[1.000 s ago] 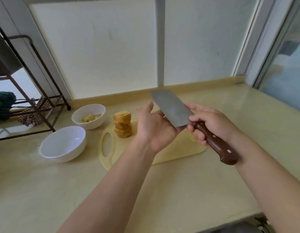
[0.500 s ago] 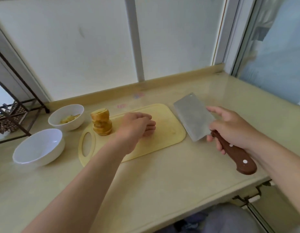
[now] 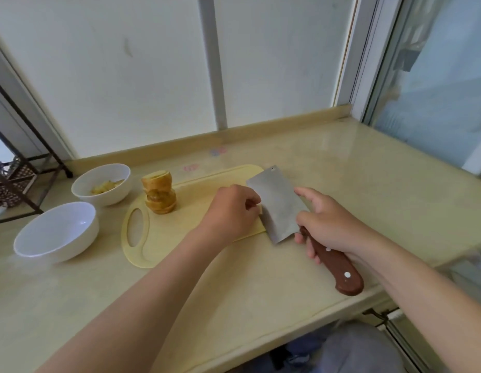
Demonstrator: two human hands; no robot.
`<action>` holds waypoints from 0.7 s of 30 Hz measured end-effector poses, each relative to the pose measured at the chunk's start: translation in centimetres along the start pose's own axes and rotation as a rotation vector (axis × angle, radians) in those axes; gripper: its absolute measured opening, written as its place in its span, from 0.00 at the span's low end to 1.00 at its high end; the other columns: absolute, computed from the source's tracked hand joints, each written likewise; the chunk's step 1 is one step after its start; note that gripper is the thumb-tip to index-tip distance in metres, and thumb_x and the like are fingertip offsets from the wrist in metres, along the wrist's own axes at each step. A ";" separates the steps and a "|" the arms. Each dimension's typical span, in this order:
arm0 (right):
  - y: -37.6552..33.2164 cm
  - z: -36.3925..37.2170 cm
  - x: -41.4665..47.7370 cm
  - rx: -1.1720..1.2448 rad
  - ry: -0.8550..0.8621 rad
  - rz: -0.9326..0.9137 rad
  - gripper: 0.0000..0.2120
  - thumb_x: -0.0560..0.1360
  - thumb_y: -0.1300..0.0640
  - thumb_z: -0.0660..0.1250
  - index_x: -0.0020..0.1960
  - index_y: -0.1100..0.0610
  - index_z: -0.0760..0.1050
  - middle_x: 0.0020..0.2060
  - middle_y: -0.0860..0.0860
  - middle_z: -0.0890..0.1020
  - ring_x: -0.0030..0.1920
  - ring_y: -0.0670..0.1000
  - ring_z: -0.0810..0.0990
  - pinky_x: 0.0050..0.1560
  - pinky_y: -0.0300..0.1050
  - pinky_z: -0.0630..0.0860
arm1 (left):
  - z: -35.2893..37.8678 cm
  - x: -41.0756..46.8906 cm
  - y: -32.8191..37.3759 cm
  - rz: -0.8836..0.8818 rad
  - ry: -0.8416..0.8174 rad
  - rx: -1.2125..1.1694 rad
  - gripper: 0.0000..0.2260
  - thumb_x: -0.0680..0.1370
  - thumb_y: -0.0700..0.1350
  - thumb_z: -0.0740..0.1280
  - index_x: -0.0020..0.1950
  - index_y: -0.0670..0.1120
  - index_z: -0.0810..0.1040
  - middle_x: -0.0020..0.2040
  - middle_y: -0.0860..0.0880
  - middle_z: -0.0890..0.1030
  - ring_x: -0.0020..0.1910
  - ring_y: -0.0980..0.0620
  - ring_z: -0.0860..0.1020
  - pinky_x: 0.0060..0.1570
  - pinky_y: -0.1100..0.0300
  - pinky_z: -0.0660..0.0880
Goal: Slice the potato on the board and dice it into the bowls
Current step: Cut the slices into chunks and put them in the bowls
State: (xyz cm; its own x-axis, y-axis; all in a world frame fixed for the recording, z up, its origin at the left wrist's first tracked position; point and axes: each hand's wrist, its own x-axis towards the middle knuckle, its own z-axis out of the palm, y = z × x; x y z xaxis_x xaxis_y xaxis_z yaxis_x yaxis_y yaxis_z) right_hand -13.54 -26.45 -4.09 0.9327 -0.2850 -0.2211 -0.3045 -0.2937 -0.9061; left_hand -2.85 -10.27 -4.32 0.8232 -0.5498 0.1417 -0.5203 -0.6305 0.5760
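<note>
A stack of potato slices [image 3: 159,193] stands upright at the left end of the pale yellow cutting board [image 3: 164,238]. My left hand [image 3: 232,210] rests on the board's right part with fingers curled over a small pale potato piece [image 3: 259,209] beside the blade. My right hand [image 3: 328,224] grips the brown handle of a cleaver [image 3: 278,204], whose blade is tilted over the board's right edge, touching the piece. The far white bowl [image 3: 103,184] holds diced potato; the near white bowl [image 3: 56,231] looks empty.
A dark metal rack [image 3: 24,168] stands at the far left of the beige counter [image 3: 260,292]. Windows close off the back and right. The counter's front edge runs near my right forearm.
The cleaver has moved left from beside the board onto its right edge. My left hand shifted right on the board and now meets the blade at a small potato piece.
</note>
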 end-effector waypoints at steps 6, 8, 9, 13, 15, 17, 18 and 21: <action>-0.7 0.5 -0.1 0.067 0.014 -0.003 0.28 0.80 0.67 0.57 0.72 0.41 0.67 0.31 0.59 0.81 0.23 0.55 0.75 0.23 0.44 0.73 | -0.6 0.1 -0.4 0.112 0.002 0.114 0.06 0.76 0.39 0.66 0.43 0.47 0.82 0.45 0.44 0.83 0.46 0.45 0.79 0.49 0.51 0.76; -1.2 1.0 -0.1 0.091 -0.003 -0.011 0.28 0.80 0.68 0.57 0.71 0.41 0.68 0.30 0.58 0.81 0.22 0.55 0.74 0.24 0.44 0.73 | -1.3 0.1 -0.5 0.167 0.011 0.180 0.07 0.76 0.39 0.65 0.38 0.48 0.76 0.43 0.40 0.82 0.44 0.42 0.78 0.46 0.48 0.75; -1.6 1.4 0.0 0.098 -0.012 -0.018 0.28 0.79 0.68 0.57 0.71 0.41 0.68 0.30 0.58 0.81 0.22 0.55 0.74 0.24 0.44 0.74 | -1.9 0.2 -0.5 0.179 0.013 0.203 0.07 0.75 0.39 0.65 0.38 0.46 0.77 0.42 0.39 0.81 0.44 0.41 0.77 0.46 0.47 0.75; -4.7 2.9 0.3 0.134 -0.030 -0.085 0.27 0.80 0.68 0.57 0.70 0.42 0.70 0.29 0.58 0.81 0.21 0.54 0.74 0.23 0.44 0.73 | -6.0 0.2 -0.7 0.230 0.044 0.280 0.09 0.76 0.39 0.63 0.43 0.43 0.84 0.42 0.45 0.82 0.45 0.45 0.77 0.46 0.49 0.75; -7.1 3.9 0.8 0.155 -0.043 -0.131 0.26 0.80 0.68 0.58 0.69 0.41 0.71 0.29 0.58 0.81 0.21 0.54 0.74 0.22 0.44 0.73 | -9.0 0.2 -1.0 0.243 0.089 0.330 0.10 0.77 0.39 0.63 0.47 0.45 0.84 0.45 0.47 0.82 0.47 0.46 0.78 0.47 0.51 0.75; -9.8 5.2 1.6 0.176 -0.064 -0.182 0.26 0.80 0.68 0.59 0.69 0.41 0.70 0.29 0.58 0.82 0.21 0.54 0.74 0.22 0.44 0.72 | -12.1 0.3 -1.6 0.253 0.144 0.367 0.10 0.78 0.40 0.64 0.50 0.46 0.85 0.47 0.48 0.82 0.48 0.48 0.78 0.49 0.51 0.75; -11.1 6.1 2.1 0.186 -0.077 -0.206 0.26 0.80 0.68 0.59 0.69 0.41 0.70 0.30 0.58 0.82 0.21 0.54 0.75 0.22 0.43 0.72 | -13.6 0.3 -2.1 0.259 0.174 0.385 0.09 0.78 0.41 0.65 0.51 0.47 0.85 0.48 0.48 0.82 0.48 0.48 0.78 0.50 0.51 0.74; -14.5 9.4 3.7 0.215 -0.129 -0.265 0.26 0.81 0.68 0.59 0.70 0.42 0.68 0.30 0.58 0.82 0.21 0.53 0.75 0.22 0.43 0.73 | -17.7 0.3 -4.8 0.224 0.247 0.430 0.08 0.76 0.39 0.66 0.49 0.45 0.86 0.45 0.47 0.84 0.46 0.47 0.79 0.50 0.51 0.75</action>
State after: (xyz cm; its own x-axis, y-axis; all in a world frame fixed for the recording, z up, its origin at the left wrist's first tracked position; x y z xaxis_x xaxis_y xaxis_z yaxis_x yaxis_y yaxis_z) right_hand -3.82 -14.72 4.82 0.9947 -0.1029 0.0007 -0.0137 -0.1397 -0.9901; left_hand 3.89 2.32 7.23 0.6836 -0.5837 0.4381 -0.6923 -0.7087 0.1361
